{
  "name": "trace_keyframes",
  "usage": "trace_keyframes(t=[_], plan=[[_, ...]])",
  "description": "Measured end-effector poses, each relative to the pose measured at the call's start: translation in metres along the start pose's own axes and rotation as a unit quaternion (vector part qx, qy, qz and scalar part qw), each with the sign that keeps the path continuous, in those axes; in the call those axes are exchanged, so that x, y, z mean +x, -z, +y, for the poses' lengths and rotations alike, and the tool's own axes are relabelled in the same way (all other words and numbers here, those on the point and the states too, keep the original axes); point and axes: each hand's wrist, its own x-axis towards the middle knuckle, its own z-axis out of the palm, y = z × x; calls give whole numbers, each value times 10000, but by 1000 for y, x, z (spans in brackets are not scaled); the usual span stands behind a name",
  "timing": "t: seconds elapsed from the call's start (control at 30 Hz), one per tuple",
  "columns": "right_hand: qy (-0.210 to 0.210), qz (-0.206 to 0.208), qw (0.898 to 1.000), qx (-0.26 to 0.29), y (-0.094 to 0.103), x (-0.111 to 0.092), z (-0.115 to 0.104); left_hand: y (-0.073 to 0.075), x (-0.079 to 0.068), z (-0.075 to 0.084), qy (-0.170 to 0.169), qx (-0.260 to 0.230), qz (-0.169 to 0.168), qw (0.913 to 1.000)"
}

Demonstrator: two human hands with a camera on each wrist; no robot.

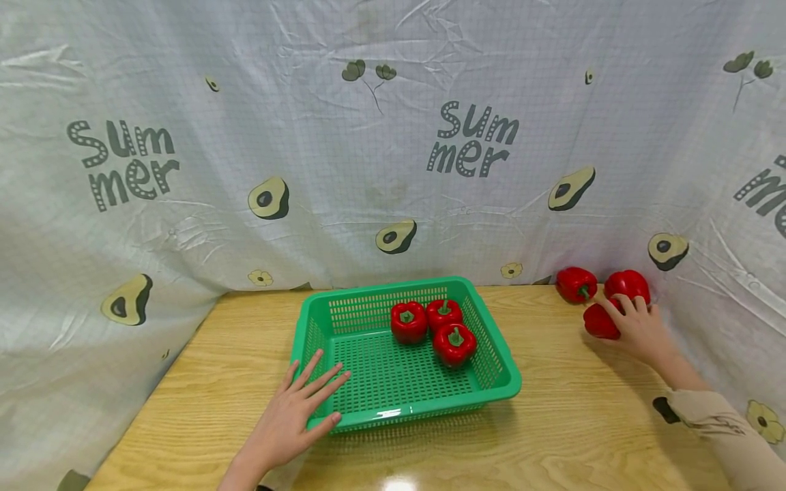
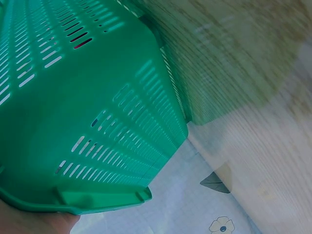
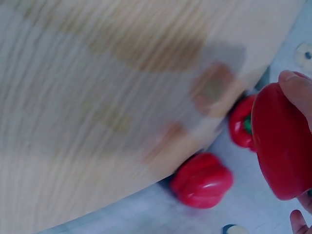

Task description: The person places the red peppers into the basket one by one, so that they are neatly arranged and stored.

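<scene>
My right hand grips a red bell pepper at the right side of the table. In the right wrist view the thumb lies on one side of this pepper and fingertips show past its other side. Two more red bell peppers, one on the left and one on the right, lie just behind it. My left hand, fingers spread, rests at the near left corner of a green plastic basket. Three red bell peppers stand stem up in the basket's right half.
The wooden table extends on both sides of the basket. A pale sheet printed with avocados hangs behind the table and along both sides. The two far peppers lie close against it.
</scene>
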Motion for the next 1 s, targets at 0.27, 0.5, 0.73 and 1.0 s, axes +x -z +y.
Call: trace_keyframes(t=[0.27, 0.5, 0.73, 1.0], plan=[[324, 612, 9975, 151, 7, 20, -20, 0, 1, -1, -79, 16, 26, 10000], [593, 848, 9944, 231, 12, 31, -32, 1, 1, 0, -6, -44, 74, 10000], [885, 984, 9904, 400, 20, 40, -44, 1, 1, 0, 28, -55, 68, 10000], [1076, 1151, 9845, 771, 32, 54, -66, 1, 1, 0, 2, -22, 34, 10000]])
